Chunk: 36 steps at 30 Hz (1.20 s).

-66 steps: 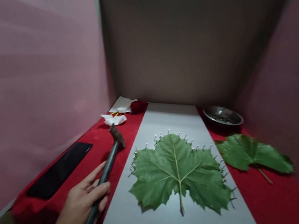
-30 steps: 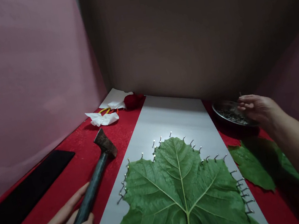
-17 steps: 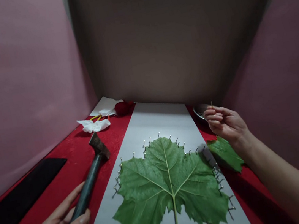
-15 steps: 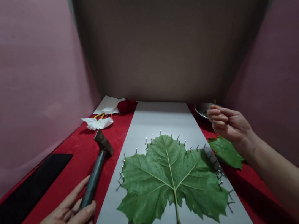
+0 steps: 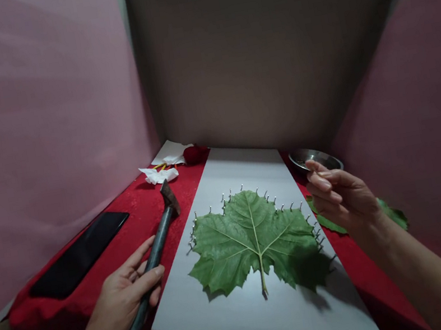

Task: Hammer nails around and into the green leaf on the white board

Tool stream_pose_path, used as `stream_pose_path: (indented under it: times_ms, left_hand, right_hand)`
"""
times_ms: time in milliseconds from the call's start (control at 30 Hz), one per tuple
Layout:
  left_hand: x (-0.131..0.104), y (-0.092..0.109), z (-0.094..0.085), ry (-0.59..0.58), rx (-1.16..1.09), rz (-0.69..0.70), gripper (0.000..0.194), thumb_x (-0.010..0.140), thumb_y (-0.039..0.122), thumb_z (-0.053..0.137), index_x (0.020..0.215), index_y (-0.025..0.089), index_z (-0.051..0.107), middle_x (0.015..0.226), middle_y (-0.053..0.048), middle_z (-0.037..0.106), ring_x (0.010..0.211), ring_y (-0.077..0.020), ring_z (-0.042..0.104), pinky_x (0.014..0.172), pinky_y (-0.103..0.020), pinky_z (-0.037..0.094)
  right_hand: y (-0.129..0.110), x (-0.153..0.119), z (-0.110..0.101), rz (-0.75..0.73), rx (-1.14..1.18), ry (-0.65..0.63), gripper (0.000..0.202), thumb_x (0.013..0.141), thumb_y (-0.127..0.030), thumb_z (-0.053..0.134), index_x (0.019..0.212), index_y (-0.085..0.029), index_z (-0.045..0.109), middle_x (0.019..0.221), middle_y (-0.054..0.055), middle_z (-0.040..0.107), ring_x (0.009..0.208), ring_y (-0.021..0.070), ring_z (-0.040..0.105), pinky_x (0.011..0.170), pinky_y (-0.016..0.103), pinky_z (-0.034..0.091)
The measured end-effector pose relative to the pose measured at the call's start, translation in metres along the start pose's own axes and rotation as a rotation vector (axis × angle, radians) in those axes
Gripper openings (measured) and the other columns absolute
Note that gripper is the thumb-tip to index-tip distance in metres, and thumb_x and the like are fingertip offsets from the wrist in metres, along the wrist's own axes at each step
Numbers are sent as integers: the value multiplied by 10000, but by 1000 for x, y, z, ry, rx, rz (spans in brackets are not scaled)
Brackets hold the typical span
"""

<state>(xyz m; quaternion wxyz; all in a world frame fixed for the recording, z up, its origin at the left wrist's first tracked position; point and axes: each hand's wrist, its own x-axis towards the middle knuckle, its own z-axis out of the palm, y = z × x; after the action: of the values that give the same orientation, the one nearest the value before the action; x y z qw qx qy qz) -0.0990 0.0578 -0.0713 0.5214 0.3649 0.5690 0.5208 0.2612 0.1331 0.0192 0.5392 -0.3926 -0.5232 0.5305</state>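
Green leaf (image 5: 253, 233); left grip (image 5: 124, 284) beside it, holding hammer (image 5: 159, 249); right grip (image 5: 342, 192) opposite, pinched, contents unclear

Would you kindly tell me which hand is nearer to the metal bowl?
Right: the right hand is in front of the metal bowl; the left hand is across the white board.

Light was dim; a shadow darkened the leaf (image 5: 233, 236) at lower right, and the back wall (image 5: 269, 54) looked murky.
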Motion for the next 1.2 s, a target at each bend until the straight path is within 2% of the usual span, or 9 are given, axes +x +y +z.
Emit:
stream_pose_path:
  times_ms: [167, 267, 400, 533, 700, 900, 1033, 1133, 1200]
  left_hand:
    - [-6, 4, 4, 4, 12, 4, 883, 663, 358, 763, 1425, 168, 360, 422, 69, 507, 371, -94, 417, 371, -171, 358]
    - [-8, 7, 7, 36, 27, -9, 894, 652, 367, 756, 1429, 177, 357, 423, 76, 499, 333, -97, 406, 336, -183, 346]
    - [-6, 6, 7, 41, 7, -29, 912, 613, 380, 777, 1413, 185, 386, 420, 78, 499, 332, -98, 404, 332, -183, 344]
    - [-6, 2, 4, 29, -28, -35, 892, 618, 372, 781, 1399, 170, 401, 430, 69, 509, 378, -104, 430, 381, -190, 372]
    - [-4, -3, 1, 12, -52, -32, 855, 651, 368, 774, 1398, 183, 402, 440, 66, 514, 397, -102, 423, 407, -192, 368]
    - [-1, -5, 1, 13, -57, -45, 851, 651, 363, 774, 1401, 196, 407, 442, 63, 516, 415, -107, 430, 431, -197, 382]
    - [-2, -5, 1, 11, -46, -45, 810, 670, 360, 770, 1388, 219, 422, 443, 59, 522, 431, -104, 432, 441, -189, 384]
    - [-2, -6, 1, 12, -33, -28, 778, 680, 354, 766, 1375, 228, 441, 455, 53, 534, 447, -105, 447, 462, -189, 396]
    - [-1, -8, 0, 21, -17, -18, 787, 670, 358, 773, 1373, 233, 443, 455, 53, 534, 446, -108, 451, 461, -193, 397]
  right_hand:
    - [21, 21, 17, 136, 26, -79, 265, 647, -290, 652, 854, -223, 500, 662, -2, 634, 525, 122, 564, 440, 218, 393]
    - [42, 46, 26, 114, -147, -107, 283, 648, -336, 700, 795, -204, 497, 745, 54, 700, 693, 184, 661, 603, 290, 503]
    - [71, 82, 33, -36, -627, 17, 147, 655, -299, 646, 705, -181, 573, 711, 55, 695, 648, 165, 634, 586, 278, 482]
    - [89, 107, 40, -73, -802, 21, 48, 634, -210, 637, 667, -177, 650, 644, 19, 671, 618, 144, 603, 603, 259, 444]
    - [95, 115, 46, -99, -980, 15, 49, 647, -165, 627, 655, -190, 668, 631, 10, 671, 608, 141, 595, 599, 251, 418]
    - [102, 120, 45, -121, -1064, -6, 53, 663, -157, 632, 671, -199, 662, 652, 6, 678, 624, 141, 597, 606, 250, 413]
    - [91, 122, 44, -147, -1059, -2, 26, 694, -169, 608, 685, -194, 610, 657, 12, 663, 623, 140, 581, 610, 253, 413]
    - [75, 106, 43, -211, -956, -31, 41, 778, -232, 542, 791, -194, 551, 757, 39, 683, 686, 146, 603, 642, 260, 424]
    - [67, 87, 42, -221, -947, -132, 68, 821, -273, 504, 829, -205, 508, 781, 44, 683, 702, 156, 607, 639, 267, 418]
